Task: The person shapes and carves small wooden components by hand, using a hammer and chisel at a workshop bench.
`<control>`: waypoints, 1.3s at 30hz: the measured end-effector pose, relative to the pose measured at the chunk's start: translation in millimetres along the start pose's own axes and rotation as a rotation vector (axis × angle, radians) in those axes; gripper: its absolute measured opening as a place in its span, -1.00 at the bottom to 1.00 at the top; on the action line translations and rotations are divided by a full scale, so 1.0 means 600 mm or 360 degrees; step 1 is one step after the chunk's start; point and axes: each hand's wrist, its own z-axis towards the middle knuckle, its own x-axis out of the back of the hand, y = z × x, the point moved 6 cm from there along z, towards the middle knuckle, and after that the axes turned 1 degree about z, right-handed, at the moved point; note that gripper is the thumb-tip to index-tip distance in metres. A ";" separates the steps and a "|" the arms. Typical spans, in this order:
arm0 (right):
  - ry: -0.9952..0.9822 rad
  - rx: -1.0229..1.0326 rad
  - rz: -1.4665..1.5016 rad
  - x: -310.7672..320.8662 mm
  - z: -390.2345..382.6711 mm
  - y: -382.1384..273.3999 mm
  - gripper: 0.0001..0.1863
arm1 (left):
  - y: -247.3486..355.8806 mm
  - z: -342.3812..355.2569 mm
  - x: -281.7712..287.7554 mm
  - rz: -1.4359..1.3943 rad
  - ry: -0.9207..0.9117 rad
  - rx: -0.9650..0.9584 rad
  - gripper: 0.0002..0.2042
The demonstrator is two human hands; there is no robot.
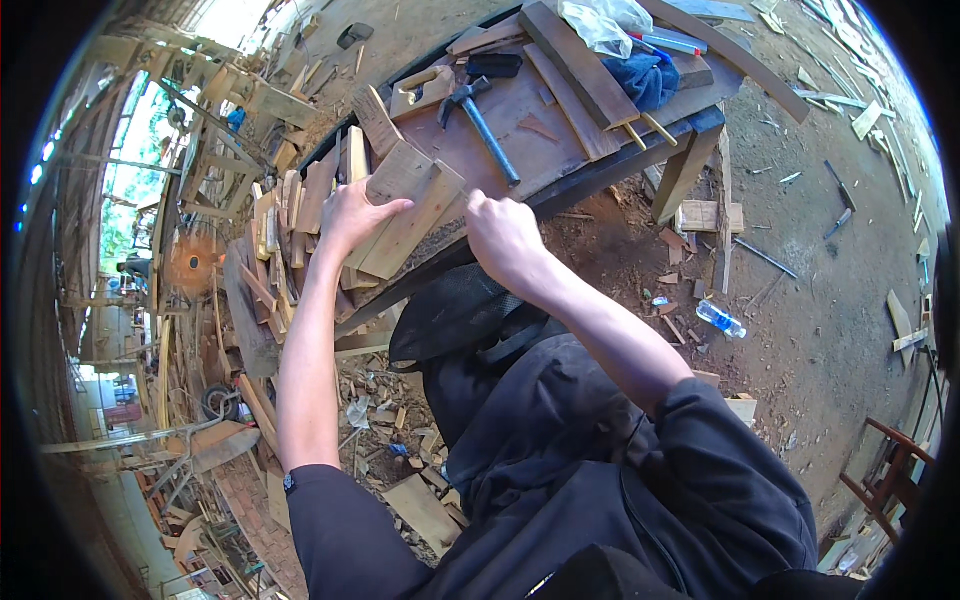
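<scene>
Two pale flat wooden boards (415, 222) lie side by side at a slant over the near left part of the workbench (560, 178). My left hand (350, 217) grips their left side, its thumb stretched across the wood and its other fingers partly hidden. Just off the boards' right end, my right hand (503, 240) is closed in a fist; whatever it may hold is hidden. Beyond it on the bench lies a hammer (482, 125) with a blue handle. A wooden block with a cut-out (420, 92) and a small black object (494, 66) are near the hammer's head.
Stacked wood offcuts (285, 225) crowd the bench's left end. Thick planks (580, 65), a blue cloth (643, 80) and a clear plastic bag (605, 22) occupy its far right. A plastic bottle (721, 319) lies on the littered ground; a wooden chair (888, 478) stands lower right.
</scene>
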 end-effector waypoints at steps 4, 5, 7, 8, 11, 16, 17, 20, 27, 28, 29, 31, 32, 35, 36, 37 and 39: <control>-0.0179 -0.0054 -0.0067 0.033 -0.059 0.002 -0.88 | -0.007 -0.009 -0.002 -0.0074 0.0063 -0.0047 -0.29; -0.0166 -0.0053 -0.0061 0.035 -0.057 0.000 -0.87 | -0.006 -0.004 0.000 -0.0031 0.0085 -0.0078 -0.30; -0.0102 -0.0020 -0.0070 0.022 -0.035 -0.009 -0.87 | -0.009 -0.004 0.000 0.0018 0.0112 -0.0106 -0.31; -0.0095 -0.0039 -0.0076 0.004 -0.011 0.004 -0.87 | 0.017 -0.001 -0.009 -0.0008 0.0084 -0.0180 -0.31; 0.0016 -0.0073 -0.0044 -0.017 0.046 0.009 -0.87 | 0.034 -0.004 -0.005 0.0019 0.0089 -0.0156 -0.30; -0.0038 0.0013 -0.0053 -0.022 0.023 -0.003 -0.87 | 0.017 -0.020 0.000 0.0045 -0.0023 -0.0081 -0.28; -0.0055 0.0034 -0.0060 -0.020 0.009 -0.007 -0.87 | 0.016 -0.026 0.001 0.0031 -0.0016 -0.0058 -0.28; -0.0095 -0.0020 -0.0110 -0.012 -0.018 -0.013 -0.86 | 0.030 -0.038 -0.002 0.0023 0.0005 -0.0094 -0.31; -0.0023 -0.0049 -0.0160 -0.039 0.009 -0.002 -0.89 | 0.038 -0.051 -0.002 0.0189 0.0632 -0.0215 -0.24; -0.0003 -0.0032 -0.0158 -0.041 0.007 -0.004 -0.88 | 0.045 -0.067 -0.002 0.0142 0.0981 -0.0392 -0.27; 0.0024 -0.0034 -0.0166 -0.037 0.006 0.003 -0.88 | 0.066 -0.078 -0.020 0.0213 0.1301 -0.0451 -0.38; -0.0028 -0.0059 -0.0144 -0.037 0.008 0.012 -0.88 | 0.096 -0.093 -0.060 0.0437 0.1738 -0.0157 -0.53; -0.0085 -0.0107 -0.0099 -0.037 0.004 0.013 -0.88 | 0.102 -0.101 -0.069 0.0463 0.1825 0.0045 -0.59; -0.0109 -0.0075 -0.0141 -0.027 0.003 0.006 -0.87 | 0.091 -0.070 -0.058 0.0528 0.1937 0.0156 -0.73; -0.0124 -0.0062 -0.0156 -0.021 0.001 0.001 -0.86 | 0.087 -0.072 -0.060 0.0519 0.1928 0.0175 -0.73; -0.0145 -0.0027 -0.0159 -0.017 -0.015 -0.001 -0.86 | 0.086 -0.072 -0.063 0.0447 0.1875 0.0057 -0.73; -0.0190 -0.0079 -0.0177 -0.004 -0.034 -0.010 -0.87 | 0.094 -0.073 -0.062 0.0344 0.1853 -0.0132 -0.70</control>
